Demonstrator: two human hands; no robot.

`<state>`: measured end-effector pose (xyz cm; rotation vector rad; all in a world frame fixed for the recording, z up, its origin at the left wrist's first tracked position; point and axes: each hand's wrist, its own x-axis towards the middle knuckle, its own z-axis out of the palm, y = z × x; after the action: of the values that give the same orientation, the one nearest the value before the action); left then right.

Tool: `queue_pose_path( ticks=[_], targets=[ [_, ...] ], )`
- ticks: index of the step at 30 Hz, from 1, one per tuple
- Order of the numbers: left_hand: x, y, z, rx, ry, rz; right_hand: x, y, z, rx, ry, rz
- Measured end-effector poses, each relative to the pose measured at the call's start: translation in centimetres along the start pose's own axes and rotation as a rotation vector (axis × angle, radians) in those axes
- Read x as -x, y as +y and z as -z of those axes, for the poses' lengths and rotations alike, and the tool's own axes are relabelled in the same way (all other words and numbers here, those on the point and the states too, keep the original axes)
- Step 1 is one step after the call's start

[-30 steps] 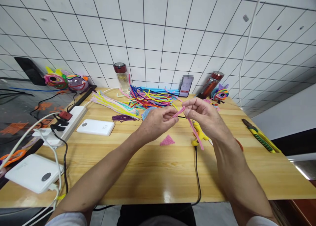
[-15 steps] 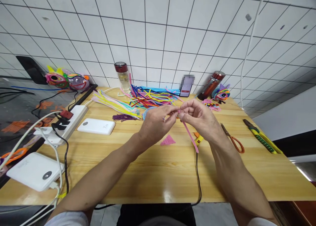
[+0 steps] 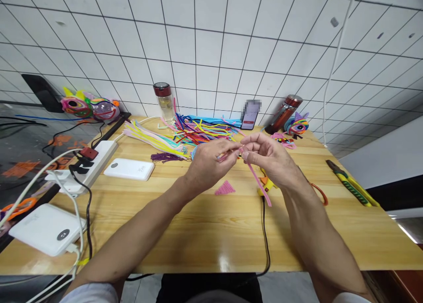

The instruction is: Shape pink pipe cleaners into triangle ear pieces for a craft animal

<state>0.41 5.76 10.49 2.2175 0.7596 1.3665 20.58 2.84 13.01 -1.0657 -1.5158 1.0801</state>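
Over the wooden counter (image 3: 205, 237), before white tiles (image 3: 211, 43), bend the pink fuzzy strip (image 3: 256, 178) in small, even turns, pinching it in the closed grip of both left hand (image 3: 208, 164) and right hand (image 3: 273, 158), and minding its loose end near the yellow glue gun (image 3: 271, 185).

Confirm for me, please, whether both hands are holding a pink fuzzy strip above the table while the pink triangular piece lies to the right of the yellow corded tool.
One side is wrong: the head view shows the pink triangular piece to the left of the yellow corded tool. The left hand and right hand do hold a pink fuzzy strip above the table.
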Motion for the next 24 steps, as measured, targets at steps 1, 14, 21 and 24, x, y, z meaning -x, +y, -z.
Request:
queue_pose_path(
  ticks=[1,14,21,24],
  targets=[
    [-0.1,0.0,0.1,0.005,-0.006,0.018,0.0,-0.1,0.1,-0.001,0.014,-0.002],
    [-0.6,-0.1,1.4,0.092,-0.284,0.320,-0.5,-0.3,0.5,0.033,0.111,-0.019],
    [-0.4,-0.6,0.8,0.544,-0.379,0.488,-0.8,0.7,0.6,0.111,0.116,0.033],
    [-0.4,-1.3,0.6,0.741,-0.472,0.568,-0.8,0.7,0.6,0.127,0.112,0.036]
  ],
)
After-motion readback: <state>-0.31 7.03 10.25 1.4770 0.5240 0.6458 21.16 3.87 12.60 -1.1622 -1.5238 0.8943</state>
